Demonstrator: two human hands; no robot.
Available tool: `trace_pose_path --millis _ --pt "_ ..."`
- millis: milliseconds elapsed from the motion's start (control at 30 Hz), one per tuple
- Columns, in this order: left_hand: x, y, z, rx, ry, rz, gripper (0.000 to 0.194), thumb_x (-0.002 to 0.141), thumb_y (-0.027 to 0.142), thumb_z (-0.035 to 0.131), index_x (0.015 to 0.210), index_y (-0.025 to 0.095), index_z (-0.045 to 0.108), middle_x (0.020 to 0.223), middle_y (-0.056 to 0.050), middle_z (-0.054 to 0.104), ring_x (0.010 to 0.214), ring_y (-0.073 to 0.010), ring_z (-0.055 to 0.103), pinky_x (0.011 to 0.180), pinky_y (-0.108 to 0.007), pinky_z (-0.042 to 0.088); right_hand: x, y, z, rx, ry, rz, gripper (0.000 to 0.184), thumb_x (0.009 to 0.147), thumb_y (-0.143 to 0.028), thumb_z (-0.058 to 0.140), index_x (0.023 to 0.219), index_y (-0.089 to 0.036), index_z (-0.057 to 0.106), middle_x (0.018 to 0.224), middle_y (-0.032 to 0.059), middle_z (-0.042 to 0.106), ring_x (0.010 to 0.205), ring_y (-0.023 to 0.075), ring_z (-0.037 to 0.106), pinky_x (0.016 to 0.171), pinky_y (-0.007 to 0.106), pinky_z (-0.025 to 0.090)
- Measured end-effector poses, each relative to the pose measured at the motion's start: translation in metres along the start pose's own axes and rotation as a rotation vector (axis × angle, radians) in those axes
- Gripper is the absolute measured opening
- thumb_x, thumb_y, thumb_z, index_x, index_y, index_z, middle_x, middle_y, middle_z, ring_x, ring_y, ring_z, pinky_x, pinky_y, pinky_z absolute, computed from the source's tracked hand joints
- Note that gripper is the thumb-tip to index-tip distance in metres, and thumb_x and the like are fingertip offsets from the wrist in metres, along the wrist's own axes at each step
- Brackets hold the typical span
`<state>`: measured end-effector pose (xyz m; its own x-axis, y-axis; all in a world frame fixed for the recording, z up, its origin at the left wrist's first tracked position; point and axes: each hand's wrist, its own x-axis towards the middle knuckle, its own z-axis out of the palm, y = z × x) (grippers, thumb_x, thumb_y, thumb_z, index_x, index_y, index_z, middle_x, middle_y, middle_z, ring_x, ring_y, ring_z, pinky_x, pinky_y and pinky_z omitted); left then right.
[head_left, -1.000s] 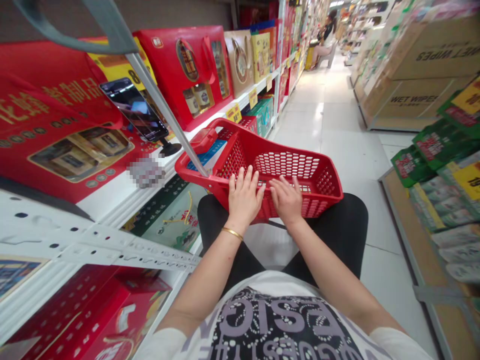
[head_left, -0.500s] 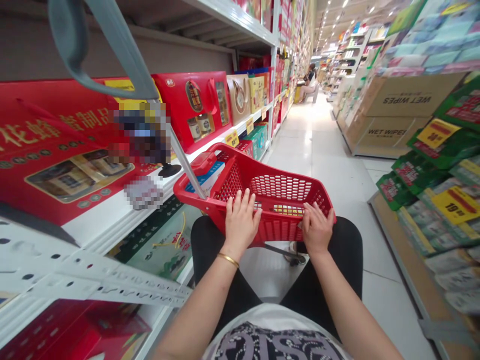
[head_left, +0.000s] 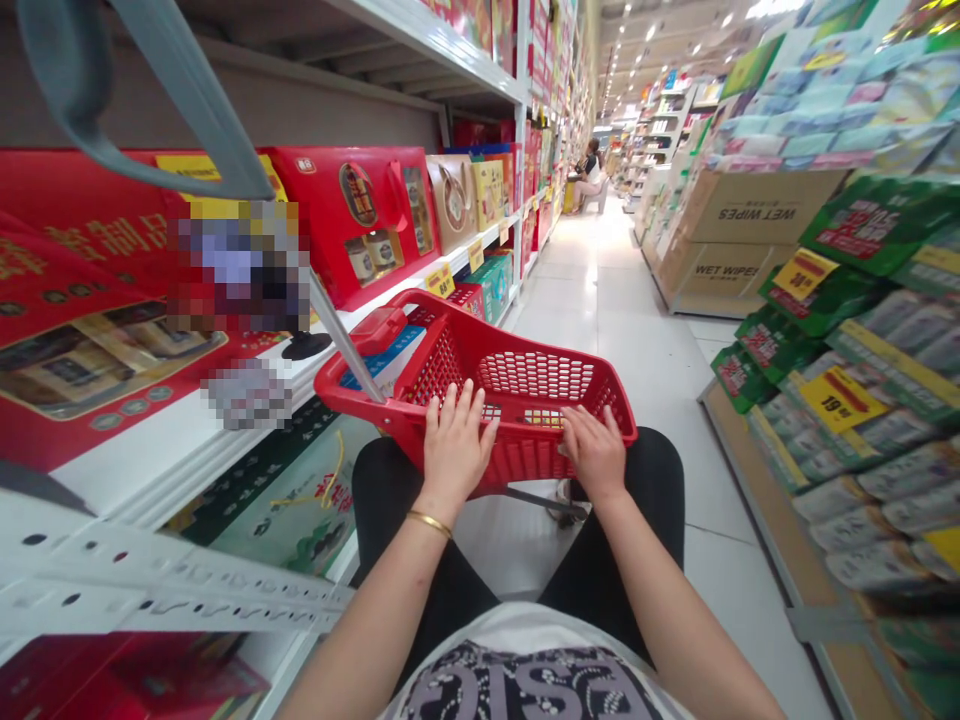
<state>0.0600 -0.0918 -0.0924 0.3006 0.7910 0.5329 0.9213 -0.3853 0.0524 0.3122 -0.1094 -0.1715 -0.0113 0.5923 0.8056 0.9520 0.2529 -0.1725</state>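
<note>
Left hand point(head_left: 454, 450) and right hand point(head_left: 595, 453) rest palm-down.

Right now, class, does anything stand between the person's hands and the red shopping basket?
Nothing visible does. The left hand and the right hand both rest directly on the near rim of the red plastic shopping basket. The metal pull rod meets the basket's left corner, off to the side of both hands.

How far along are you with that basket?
Done: a blue-and-white box appears to sit in the basket's far end. In hand: the left hand and right hand hold the near rim of the red plastic shopping basket. Left: the red gift boxes on the shelf alongside remain shelved, with neither hand on them.
</note>
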Motion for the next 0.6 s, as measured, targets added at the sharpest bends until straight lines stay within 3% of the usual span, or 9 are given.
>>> trace_pose_path --millis 67,133,233,367,433,533,600 --pt "0.0 0.0 0.0 -0.002 -0.001 -0.002 0.056 0.107 0.047 0.036 0.154 0.02 0.049 0.165 -0.005 0.036 0.155 -0.0291 0.03 0.129 -0.052 0.015 -0.009 0.023 -0.007 -0.03 0.037 0.057 0.029 0.103 -0.023 0.05 0.123 -0.023 0.071 0.122 0.0051 0.075 0.119 0.0224 0.07 0.124 0.052 0.032" --pt "0.0 0.0 0.0 -0.003 -0.001 -0.004 0.056 0.107 0.047 0.036 0.154 0.02 0.048 0.165 -0.005 0.036 0.155 -0.0289 0.029 0.129 -0.052 0.015 -0.012 0.029 -0.007 -0.041 0.088 0.112 0.029 0.103 -0.023 0.049 0.121 -0.023 0.071 0.121 0.0048 0.076 0.12 0.0237 0.069 0.123 0.055 0.031" --pt "0.0 0.001 0.0 -0.002 0.001 -0.008 0.056 0.106 0.047 0.037 0.154 0.02 0.049 0.165 -0.005 0.035 0.156 -0.0289 0.027 0.129 -0.052 0.015 -0.003 0.0 0.007 -0.045 0.152 0.158 0.028 0.103 -0.023 0.05 0.121 -0.022 0.071 0.119 0.0058 0.076 0.123 0.0267 0.067 0.123 0.061 0.028" --pt "0.001 0.001 0.001 -0.001 0.008 -0.006 0.056 0.106 0.048 0.037 0.153 0.019 0.05 0.165 -0.006 0.035 0.156 -0.0296 0.027 0.129 -0.053 0.016 0.017 -0.053 0.027 0.064 0.036 -0.028 0.027 0.101 -0.024 0.056 0.125 -0.024 0.069 0.122 0.0048 0.076 0.122 0.0222 0.068 0.126 0.055 0.025" --pt "0.001 0.001 0.001 0.001 0.012 -0.002 0.057 0.106 0.048 0.038 0.154 0.02 0.049 0.165 -0.007 0.036 0.156 -0.0297 0.028 0.129 -0.054 0.016 0.021 -0.058 0.028 0.091 0.009 -0.105 0.027 0.101 -0.024 0.057 0.125 -0.025 0.069 0.121 0.0037 0.076 0.118 0.0192 0.07 0.128 0.051 0.023" --pt "0.001 0.0 0.0 0.008 0.011 0.004 0.056 0.105 0.047 0.04 0.155 0.022 0.048 0.164 -0.006 0.038 0.155 -0.0294 0.029 0.128 -0.053 0.016 0.012 -0.03 0.018 0.049 0.023 -0.133 0.028 0.101 -0.024 0.057 0.127 -0.025 0.068 0.122 0.004 0.076 0.116 0.0194 0.071 0.129 0.054 0.018" --pt "0.0 0.0 0.0 0.004 0.007 0.007 0.056 0.105 0.046 0.041 0.155 0.023 0.047 0.164 -0.006 0.038 0.155 -0.0298 0.029 0.128 -0.053 0.017 -0.001 0.0 0.008 -0.023 0.08 -0.052 0.03 0.101 -0.023 0.055 0.129 -0.025 0.067 0.122 0.0056 0.076 0.116 0.0226 0.071 0.128 0.061 0.016"
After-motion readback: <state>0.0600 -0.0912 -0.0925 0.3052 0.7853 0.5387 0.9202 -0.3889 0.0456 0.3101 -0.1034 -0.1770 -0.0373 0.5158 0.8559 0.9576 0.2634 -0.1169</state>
